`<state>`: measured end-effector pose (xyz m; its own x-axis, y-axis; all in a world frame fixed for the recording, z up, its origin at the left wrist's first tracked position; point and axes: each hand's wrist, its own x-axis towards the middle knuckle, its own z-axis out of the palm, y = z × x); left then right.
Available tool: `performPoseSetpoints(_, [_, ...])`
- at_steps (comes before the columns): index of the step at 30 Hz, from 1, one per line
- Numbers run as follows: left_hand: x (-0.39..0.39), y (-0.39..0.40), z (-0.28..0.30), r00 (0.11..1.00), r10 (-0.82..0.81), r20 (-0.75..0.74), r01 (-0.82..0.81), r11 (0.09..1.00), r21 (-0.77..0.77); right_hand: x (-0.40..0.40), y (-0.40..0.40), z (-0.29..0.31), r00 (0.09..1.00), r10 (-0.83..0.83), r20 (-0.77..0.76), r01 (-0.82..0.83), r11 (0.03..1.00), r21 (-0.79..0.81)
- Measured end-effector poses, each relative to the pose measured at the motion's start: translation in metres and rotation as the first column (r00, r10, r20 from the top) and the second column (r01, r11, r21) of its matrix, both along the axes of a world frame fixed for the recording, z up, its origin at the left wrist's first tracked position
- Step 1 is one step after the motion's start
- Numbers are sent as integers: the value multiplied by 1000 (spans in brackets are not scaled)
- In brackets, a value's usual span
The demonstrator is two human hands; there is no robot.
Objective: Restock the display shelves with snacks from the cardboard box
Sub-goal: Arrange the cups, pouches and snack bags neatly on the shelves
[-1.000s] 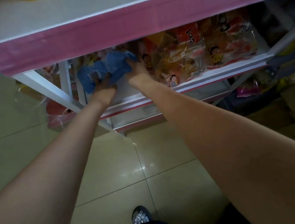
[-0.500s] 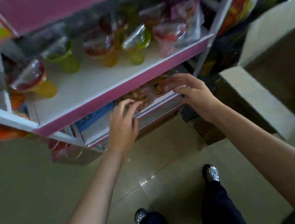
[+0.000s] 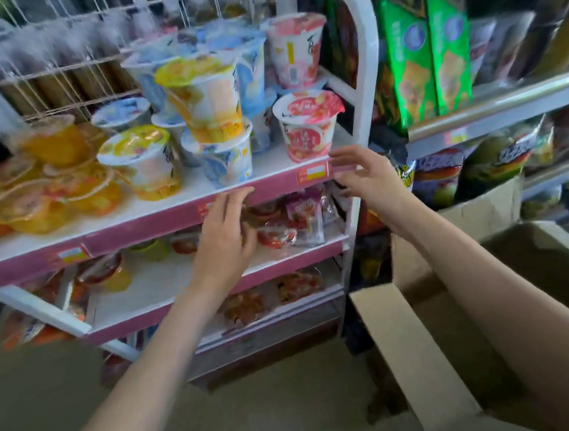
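Both your hands are empty and held out in front of the pink-edged rack (image 3: 160, 222); your left hand (image 3: 223, 244) hangs before the second shelf with its fingers (image 3: 237, 199) straight and loosely spread, tips near the top shelf's front edge; your right hand (image 3: 364, 177) is by the rack's right corner, fingers relaxed and slightly bent, holding nothing; whether either hand touches the shelf edge cannot be told through the blur.

The cardboard box (image 3: 422, 351) stands open on the floor to your lower right, just beside the rack, its flap (image 3: 405, 349) folded out toward you; what is inside it is too dark to make out.

The top shelf carries stacked snack cups (image 3: 204, 102) and clear jelly tubs (image 3: 50, 194); the second shelf has red packets (image 3: 294, 221) at its right end and bare white space (image 3: 164, 277) across the middle; lower shelves hold more packets.

You look to be between loads, nothing in hand; the next move, in my judgement, calls for turning to the box, reaching down past the flap and taking out more snacks; the bare stretch of the second shelf seems the likeliest spot to fill; mind the tilted cup stack on top as you pass.
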<state>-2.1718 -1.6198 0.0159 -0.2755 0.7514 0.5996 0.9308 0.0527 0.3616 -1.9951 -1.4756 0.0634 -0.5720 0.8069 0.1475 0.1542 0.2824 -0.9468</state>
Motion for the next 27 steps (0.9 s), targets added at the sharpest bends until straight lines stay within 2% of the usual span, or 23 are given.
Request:
performPoseSetpoints(6, [-2,2,41,986,127,106,-137,986,94,-15,8,30,998,45,35,-48,994,99])
performPoseSetpoints(9, [-16,0,58,991,117,62,-120,991,55,-34,2,44,999,46,26,-50,980,191])
performPoseSetpoints(12, [-32,-4,70,997,81,8,-80,995,-51,-57,0,60,1000,-2,30,-7,953,303])
performPoseSetpoints(15, [-49,-15,80,999,34,-16,-35,999,-23,-80,-5,73,998,-57,23,42,903,427])
performPoseSetpoints(20, [-94,-30,109,998,56,-26,-53,994,94,-119,-20,87,993,-12,116,-64,774,630])
performPoseSetpoints(22, [-108,-32,119,999,38,8,-39,993,109,-131,-24,88,986,-44,160,-75,742,666])
performPoseSetpoints(27, [-126,-27,128,992,-21,127,4,992,129,-133,-17,109,980,-87,179,-50,762,645])
